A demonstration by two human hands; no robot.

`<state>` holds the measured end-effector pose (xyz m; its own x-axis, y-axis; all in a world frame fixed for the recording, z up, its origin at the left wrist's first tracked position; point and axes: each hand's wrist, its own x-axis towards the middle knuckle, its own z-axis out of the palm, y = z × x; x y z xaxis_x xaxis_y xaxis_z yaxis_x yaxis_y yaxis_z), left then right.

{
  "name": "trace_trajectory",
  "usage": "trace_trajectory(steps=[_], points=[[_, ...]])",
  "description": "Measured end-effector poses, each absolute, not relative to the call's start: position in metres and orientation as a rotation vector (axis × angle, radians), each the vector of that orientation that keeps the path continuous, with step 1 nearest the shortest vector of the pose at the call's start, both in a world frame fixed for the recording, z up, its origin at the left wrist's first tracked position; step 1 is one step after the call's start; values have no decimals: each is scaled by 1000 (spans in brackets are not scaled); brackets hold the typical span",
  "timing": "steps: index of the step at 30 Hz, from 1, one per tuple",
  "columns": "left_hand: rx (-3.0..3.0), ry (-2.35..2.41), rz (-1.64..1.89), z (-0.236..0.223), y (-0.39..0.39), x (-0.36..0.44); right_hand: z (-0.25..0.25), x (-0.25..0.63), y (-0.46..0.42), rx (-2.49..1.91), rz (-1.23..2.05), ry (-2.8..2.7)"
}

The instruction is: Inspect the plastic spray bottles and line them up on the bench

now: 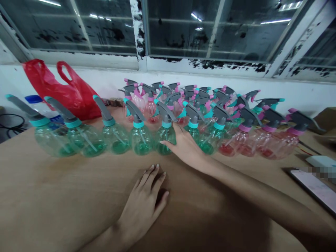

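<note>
A front row of spray bottles runs across the wooden table, green ones at the left and middle, pink ones at the right. My right hand (185, 145) is closed around the right side of a green spray bottle (163, 141) in the middle of that row. Its thumb lies across the front of the body, and the other fingers are partly hidden behind. This bottle stands upright with a teal collar and grey trigger head. Nearer to me, my left hand (145, 199) rests palm down on the table with fingers apart, holding nothing. Another green spray bottle (141, 138) stands just left of the gripped one.
More spray bottles with pink or teal nozzles (151, 105) crowd behind the front row. A red plastic bag (76, 94) and a blue-capped bottle (35, 99) stand at the back left. On the right lies a phone (315, 189). Windows (210, 28) line the wall behind.
</note>
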<state>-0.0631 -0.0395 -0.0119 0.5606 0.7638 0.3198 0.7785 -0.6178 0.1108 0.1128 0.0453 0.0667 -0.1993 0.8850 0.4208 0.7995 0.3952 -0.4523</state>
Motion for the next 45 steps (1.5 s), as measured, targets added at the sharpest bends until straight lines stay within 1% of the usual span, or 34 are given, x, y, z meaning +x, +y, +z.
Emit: trace_trajectory(steps=[8,12,15,19,26,32,36,41,45], points=[[-2722,-1342,-536,-12,-40,-63,61,163,-1,-1292,-2,-2092],[-2701,-1326,-584,-17,-37,-65,68,197,6,-1517,-145,-1908],[-2694,-1311,-624,-19,-35,-67,73,208,20,-1699,-65,-1856],[-2706,-1319,-629,-20,-35,-67,72,201,34,-1766,-6,-1903],[-2747,-1374,-606,-18,-35,-70,70,179,49,-1850,-93,-1927],[-2805,-1344,-729,-8,-43,-68,68,181,39,-1849,-151,-1958],[-2889,-1414,-820,-1,-48,-51,68,186,8,-1841,-218,-1982],[-2991,-1567,-997,6,-44,-9,64,199,-37,-1727,-304,-1998],[-3162,-1510,-1085,8,-42,30,63,215,-65,-1613,-167,-2076]])
